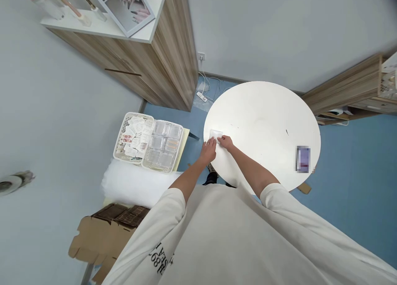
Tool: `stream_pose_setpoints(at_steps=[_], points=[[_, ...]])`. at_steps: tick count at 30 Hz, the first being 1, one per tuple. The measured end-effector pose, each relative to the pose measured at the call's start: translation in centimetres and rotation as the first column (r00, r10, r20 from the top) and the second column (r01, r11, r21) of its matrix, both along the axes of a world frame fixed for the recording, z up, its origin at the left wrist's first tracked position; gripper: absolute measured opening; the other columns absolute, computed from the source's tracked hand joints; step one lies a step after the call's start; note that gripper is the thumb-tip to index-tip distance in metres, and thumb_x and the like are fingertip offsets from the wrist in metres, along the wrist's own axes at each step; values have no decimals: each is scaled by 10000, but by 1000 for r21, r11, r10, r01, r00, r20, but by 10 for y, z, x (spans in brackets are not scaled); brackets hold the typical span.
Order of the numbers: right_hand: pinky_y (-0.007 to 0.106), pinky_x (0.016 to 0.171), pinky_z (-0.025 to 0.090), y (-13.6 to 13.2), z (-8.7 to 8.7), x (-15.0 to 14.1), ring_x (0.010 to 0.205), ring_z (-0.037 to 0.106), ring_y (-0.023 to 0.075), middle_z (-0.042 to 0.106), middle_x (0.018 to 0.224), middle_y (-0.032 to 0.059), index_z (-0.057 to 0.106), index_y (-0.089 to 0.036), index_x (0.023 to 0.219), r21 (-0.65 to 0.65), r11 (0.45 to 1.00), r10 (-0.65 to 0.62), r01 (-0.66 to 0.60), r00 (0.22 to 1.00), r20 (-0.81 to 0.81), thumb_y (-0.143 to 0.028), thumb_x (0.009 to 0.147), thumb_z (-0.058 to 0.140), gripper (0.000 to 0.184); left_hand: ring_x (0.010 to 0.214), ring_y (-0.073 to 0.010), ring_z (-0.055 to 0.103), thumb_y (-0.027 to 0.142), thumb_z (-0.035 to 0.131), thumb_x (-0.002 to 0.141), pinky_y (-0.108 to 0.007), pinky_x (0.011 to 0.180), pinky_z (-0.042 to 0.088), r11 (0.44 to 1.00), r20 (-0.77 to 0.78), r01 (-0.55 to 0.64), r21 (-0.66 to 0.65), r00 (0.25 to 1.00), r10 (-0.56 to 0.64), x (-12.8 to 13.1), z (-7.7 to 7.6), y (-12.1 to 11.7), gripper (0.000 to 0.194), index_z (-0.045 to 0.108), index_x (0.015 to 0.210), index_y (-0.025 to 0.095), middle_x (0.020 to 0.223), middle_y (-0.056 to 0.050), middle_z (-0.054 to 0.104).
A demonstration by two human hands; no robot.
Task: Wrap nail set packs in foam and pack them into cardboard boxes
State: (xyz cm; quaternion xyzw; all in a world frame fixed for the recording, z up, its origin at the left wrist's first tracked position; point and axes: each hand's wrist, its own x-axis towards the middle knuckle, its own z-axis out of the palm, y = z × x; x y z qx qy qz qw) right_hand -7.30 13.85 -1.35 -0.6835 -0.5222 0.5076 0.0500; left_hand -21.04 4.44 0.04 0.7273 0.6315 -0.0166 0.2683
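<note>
A small, whitish square packet (pixel 216 134) lies near the left edge of the round white table (pixel 263 111). What it is made of or contains is too small to tell. My left hand (pixel 209 150) rests at the packet's near left side, with its fingers stretched out and the tips by the packet's edge. My right hand (pixel 226 142) is closed at the near right corner of the packet, thumb and fingers pinched on it.
Left of the table stand a white basket (pixel 117 146) of printed cards and one of clear lidded boxes (pixel 158 142). A roll of white wrap (pixel 130 181) and flattened cardboard (pixel 96 239) lie nearer me. A blurred-out phone-like object (pixel 303 159) is on the table's right.
</note>
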Motion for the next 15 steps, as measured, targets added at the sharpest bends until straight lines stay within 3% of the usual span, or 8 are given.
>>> stream_pose_setpoints(at_steps=[4, 8, 15], points=[[253, 712, 491, -4, -9, 6, 791, 645, 167, 697, 808, 12, 660, -204, 910, -12, 998, -69, 69, 997, 34, -351, 860, 641, 157, 1561, -310, 178, 125, 411, 884, -543, 1244, 195, 999, 25, 6, -35, 1000, -5, 4, -1, 4, 807, 127, 1639, 152, 1697, -140, 175], [248, 720, 514, -9, -14, 14, 768, 666, 146, 722, 876, 18, 635, -197, 1081, -43, 989, -145, 144, 989, -19, -308, 873, 610, 237, 1553, -336, 191, 154, 433, 885, -578, 1235, 199, 999, 11, 0, -42, 1000, 1, 9, -1, 8, 818, 120, 1641, 152, 1688, -160, 197], [225, 658, 506, -29, -4, 34, 708, 655, 121, 726, 934, 30, 631, -188, 1045, -76, 976, -209, 203, 974, -83, -273, 885, 574, 190, 1557, -384, 141, 207, 462, 899, -644, 1236, 99, 999, -20, 4, -50, 1000, -5, 9, -6, 13, 762, 225, 1623, 180, 1675, -160, 238]])
